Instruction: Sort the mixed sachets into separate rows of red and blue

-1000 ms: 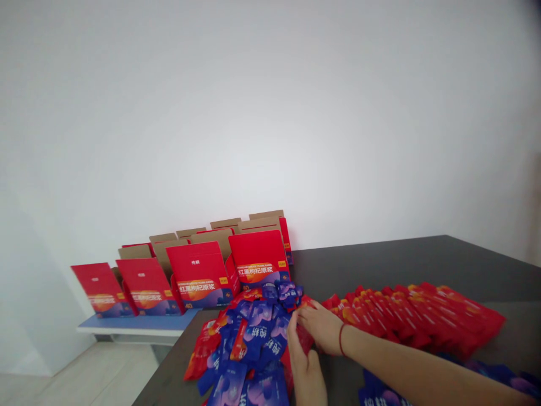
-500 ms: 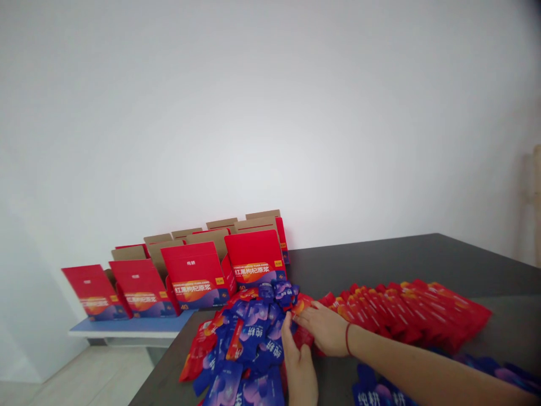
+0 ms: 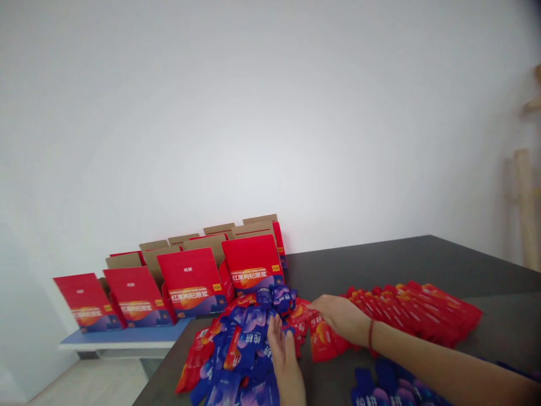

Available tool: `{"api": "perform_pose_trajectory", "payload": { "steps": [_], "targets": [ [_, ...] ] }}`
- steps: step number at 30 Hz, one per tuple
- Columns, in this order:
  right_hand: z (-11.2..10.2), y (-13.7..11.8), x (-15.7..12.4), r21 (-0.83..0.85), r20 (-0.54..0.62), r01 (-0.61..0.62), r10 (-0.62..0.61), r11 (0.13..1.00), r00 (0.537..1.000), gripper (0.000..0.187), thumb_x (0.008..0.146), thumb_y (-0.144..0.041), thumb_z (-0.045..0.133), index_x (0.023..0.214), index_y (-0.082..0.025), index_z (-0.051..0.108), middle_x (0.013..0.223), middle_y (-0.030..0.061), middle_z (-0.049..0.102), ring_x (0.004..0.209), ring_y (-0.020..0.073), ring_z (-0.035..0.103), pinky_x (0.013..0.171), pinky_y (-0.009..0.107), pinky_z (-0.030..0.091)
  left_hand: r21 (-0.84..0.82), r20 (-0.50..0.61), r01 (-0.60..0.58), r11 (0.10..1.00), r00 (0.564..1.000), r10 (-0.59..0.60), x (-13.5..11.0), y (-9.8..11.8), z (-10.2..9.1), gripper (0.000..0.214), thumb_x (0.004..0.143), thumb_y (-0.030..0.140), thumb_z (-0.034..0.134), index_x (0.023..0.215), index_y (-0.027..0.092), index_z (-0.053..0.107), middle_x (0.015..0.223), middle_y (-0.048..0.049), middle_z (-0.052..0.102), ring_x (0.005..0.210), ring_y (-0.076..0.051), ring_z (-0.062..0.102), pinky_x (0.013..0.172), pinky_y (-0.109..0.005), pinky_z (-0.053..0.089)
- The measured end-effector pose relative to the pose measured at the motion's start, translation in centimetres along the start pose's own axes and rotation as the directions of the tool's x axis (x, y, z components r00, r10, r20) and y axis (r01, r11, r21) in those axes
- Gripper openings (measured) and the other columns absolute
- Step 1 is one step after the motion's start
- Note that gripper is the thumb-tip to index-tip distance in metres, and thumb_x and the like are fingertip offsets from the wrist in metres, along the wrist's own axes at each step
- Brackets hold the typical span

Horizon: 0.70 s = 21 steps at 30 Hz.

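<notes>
A heap of blue and red sachets lies on the dark table. My left hand rests flat on the heap's right edge, fingers together and pointing away from me, holding nothing. My right hand, with a red string at the wrist, lies palm down on red sachets at the left end of a long overlapping row of red sachets. Whether its fingers pinch a sachet is hidden under the hand.
Several open red cartons with brown flaps stand along the wall on a low blue shelf and the table's far left corner. Blue sachets lie below my right forearm. A wooden frame stands at the right wall.
My hands have parted: the right slid to the right onto the red sachets, the left opened flat on the heap. The view shifted slightly right.
</notes>
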State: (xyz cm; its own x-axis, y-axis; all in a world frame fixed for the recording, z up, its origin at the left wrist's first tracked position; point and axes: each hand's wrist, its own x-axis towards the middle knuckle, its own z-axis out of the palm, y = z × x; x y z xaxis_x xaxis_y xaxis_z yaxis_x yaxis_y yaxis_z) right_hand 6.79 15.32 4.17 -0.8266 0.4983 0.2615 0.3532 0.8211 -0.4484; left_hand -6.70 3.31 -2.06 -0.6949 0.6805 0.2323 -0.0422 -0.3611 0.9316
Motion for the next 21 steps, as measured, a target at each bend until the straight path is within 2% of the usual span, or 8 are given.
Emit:
{"api": "perform_pose_trajectory", "payload": {
  "steps": [2,4,6,9,11,15,21],
  "targets": [
    [0.0,-0.5,-0.8,0.149,0.011,-0.136,0.136,0.98,0.991,0.035,0.09,-0.02,0.035,0.109,-0.015,0.064,0.109,0.0136,0.069,0.104,0.0249,0.062,0.093,0.039,0.045,-0.143,0.04,0.085,0.986,0.996,-0.08,0.1,-0.3,0.2,0.063,0.084,0.047,0.059,0.136,0.019,0.039,0.145,-0.014,0.044,0.134,-0.024,0.04,0.11,-0.035,0.034],
    [0.6,-1.2,-1.6,0.31,0.107,-0.257,0.235,0.915,0.966,0.035,0.089,-0.019,0.033,0.106,-0.014,0.063,0.102,0.0122,0.071,0.091,0.0217,0.068,0.078,0.032,0.054,-0.251,0.139,0.208,0.945,0.974,-0.178,0.0,-0.5,0.5,0.058,0.079,0.05,0.066,0.126,0.017,0.052,0.133,-0.0148,0.057,0.125,-0.028,0.051,0.105,-0.038,0.04],
    [1.5,-2.1,-2.1,0.444,0.24,-0.356,0.274,0.823,0.931,0.033,0.085,-0.016,0.035,0.104,-0.013,0.062,0.099,0.0118,0.072,0.082,0.0189,0.07,0.064,0.027,0.056,-0.342,0.224,0.311,0.886,0.943,-0.245,-0.2,-0.5,0.8,0.052,0.074,0.05,0.073,0.112,0.016,0.062,0.12,-0.0142,0.066,0.115,-0.031,0.059,0.1,-0.041,0.045],
    [2.5,-3.5,-3.0,0.557,0.394,-0.454,0.26,0.696,0.882,0.031,0.079,-0.012,0.039,0.098,-0.012,0.063,0.096,0.011,0.072,0.073,0.0161,0.071,0.056,0.023,0.056,-0.461,0.246,0.402,0.791,0.914,-0.322,-0.6,0.0,1.3,0.044,0.067,0.043,0.08,0.099,0.015,0.068,0.105,-0.0115,0.072,0.103,-0.03,0.066,0.095,-0.04,0.049],
    [2.9,-4.1,-3.5,0.616,0.445,-0.481,0.229,0.624,0.866,0.027,0.076,-0.012,0.043,0.093,-0.012,0.064,0.093,0.0093,0.072,0.069,0.0148,0.07,0.053,0.021,0.056,-0.49,0.23,0.434,0.756,0.901,-0.368,-0.7,0.4,1.4,0.04,0.064,0.038,0.084,0.093,0.015,0.069,0.094,-0.01,0.075,0.094,-0.028,0.069,0.092,-0.039,0.051],
    [3.5,-4.7,-4.2,0.734,0.441,-0.466,0.174,0.494,0.88,0.026,0.066,-0.013,0.058,0.091,-0.013,0.065,0.082,0.0048,0.07,0.062,0.014,0.067,0.048,0.019,0.054,-0.482,0.189,0.433,0.761,0.9,-0.393,-0.7,0.7,1.3,0.036,0.061,0.034,0.085,0.086,0.013,0.069,0.085,-0.0087,0.076,0.085,-0.027,0.072,0.087,-0.038,0.054],
    [3.9,-4.9,-4.4,0.737,0.44,-0.489,0.218,0.466,0.871,0.025,0.061,-0.015,0.059,0.085,-0.014,0.065,0.07,0.0022,0.069,0.051,0.012,0.064,0.041,0.016,0.05,-0.46,0.165,0.451,0.765,0.89,-0.425,-0.8,0.2,1.2,0.033,0.067,0.037,0.081,0.087,0.013,0.069,0.09,-0.011,0.076,0.081,-0.026,0.072,0.086,-0.037,0.054]
  ]
}}
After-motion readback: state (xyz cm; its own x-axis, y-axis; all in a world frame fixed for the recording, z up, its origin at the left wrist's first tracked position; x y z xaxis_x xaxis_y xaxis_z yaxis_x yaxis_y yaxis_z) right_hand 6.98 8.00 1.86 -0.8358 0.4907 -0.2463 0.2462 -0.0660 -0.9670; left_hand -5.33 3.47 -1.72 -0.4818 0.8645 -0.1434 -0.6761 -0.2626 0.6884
